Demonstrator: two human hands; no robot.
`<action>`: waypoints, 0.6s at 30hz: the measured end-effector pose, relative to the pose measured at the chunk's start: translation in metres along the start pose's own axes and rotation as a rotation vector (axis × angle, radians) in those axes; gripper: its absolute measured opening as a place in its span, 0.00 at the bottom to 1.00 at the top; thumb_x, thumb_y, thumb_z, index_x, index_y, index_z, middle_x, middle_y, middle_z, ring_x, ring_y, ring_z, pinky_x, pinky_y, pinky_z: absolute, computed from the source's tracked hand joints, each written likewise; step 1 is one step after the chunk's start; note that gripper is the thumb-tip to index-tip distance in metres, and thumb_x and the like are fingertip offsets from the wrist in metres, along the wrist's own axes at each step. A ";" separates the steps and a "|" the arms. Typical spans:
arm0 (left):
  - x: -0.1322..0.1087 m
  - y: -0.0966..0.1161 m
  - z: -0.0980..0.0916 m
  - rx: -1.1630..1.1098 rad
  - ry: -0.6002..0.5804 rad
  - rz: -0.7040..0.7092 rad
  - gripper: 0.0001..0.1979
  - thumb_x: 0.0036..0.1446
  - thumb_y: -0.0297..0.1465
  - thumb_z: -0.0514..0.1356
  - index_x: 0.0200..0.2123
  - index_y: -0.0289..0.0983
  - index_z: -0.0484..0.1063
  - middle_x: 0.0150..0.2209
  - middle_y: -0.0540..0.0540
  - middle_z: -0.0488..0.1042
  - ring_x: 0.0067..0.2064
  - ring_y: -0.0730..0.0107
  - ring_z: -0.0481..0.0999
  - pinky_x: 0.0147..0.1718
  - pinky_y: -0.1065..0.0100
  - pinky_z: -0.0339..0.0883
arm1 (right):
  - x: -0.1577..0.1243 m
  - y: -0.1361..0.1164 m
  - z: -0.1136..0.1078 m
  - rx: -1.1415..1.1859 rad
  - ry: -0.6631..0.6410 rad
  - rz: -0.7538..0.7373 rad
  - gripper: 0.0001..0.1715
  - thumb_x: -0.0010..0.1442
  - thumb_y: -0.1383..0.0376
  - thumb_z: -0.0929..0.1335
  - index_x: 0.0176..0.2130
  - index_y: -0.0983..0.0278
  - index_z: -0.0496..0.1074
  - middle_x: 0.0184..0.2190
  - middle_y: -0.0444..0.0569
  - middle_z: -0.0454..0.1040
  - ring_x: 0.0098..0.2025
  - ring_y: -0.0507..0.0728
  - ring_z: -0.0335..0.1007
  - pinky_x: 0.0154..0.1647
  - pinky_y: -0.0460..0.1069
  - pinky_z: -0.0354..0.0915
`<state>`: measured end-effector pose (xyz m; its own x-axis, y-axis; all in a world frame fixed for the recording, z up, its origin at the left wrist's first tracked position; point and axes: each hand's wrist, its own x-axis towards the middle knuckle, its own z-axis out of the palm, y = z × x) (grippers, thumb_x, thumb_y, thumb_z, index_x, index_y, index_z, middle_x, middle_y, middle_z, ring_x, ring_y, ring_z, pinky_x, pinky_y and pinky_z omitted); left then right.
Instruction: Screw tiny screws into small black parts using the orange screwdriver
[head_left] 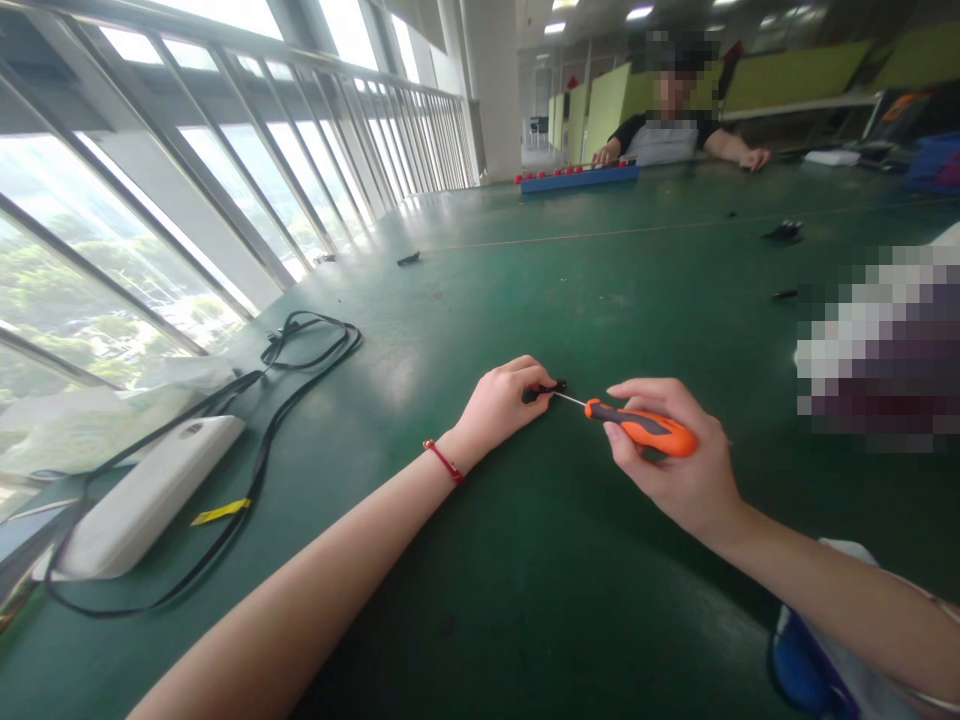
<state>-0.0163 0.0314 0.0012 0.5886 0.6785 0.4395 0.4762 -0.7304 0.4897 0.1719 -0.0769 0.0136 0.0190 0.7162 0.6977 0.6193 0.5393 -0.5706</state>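
Observation:
Near the middle of the green table (450,330), my left hand (501,405) pinches a small black part (556,387) between thumb and fingers. Most of that part is hidden by the fingertips, so its kind cannot be made out. My right hand (679,470) is closed around the handle of an orange and dark grey screwdriver (649,430). The screwdriver lies almost level, its thin metal shaft pointing left. Its tip meets the black part or sits right beside it; which one I cannot tell.
On the left lie a white box-shaped device (161,500) and a looped black cable (277,430) with a yellow tag (221,512). Small black pieces (784,232) are scattered farther off. A blue rack with red tops (577,180) stands before a seated person (664,140). Railings (300,150) border the left side.

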 end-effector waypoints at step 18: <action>0.000 0.000 0.001 -0.013 0.016 -0.040 0.06 0.54 0.26 0.60 0.33 0.36 0.77 0.38 0.46 0.76 0.35 0.70 0.76 0.38 0.69 0.73 | 0.002 -0.004 -0.001 -0.031 -0.044 0.012 0.11 0.55 0.66 0.69 0.41 0.59 0.68 0.24 0.41 0.69 0.26 0.53 0.67 0.36 0.53 0.66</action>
<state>-0.0156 0.0316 0.0009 0.5589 0.7085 0.4308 0.4906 -0.7015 0.5170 0.1703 -0.0778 0.0171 -0.0080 0.7415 0.6709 0.6431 0.5176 -0.5644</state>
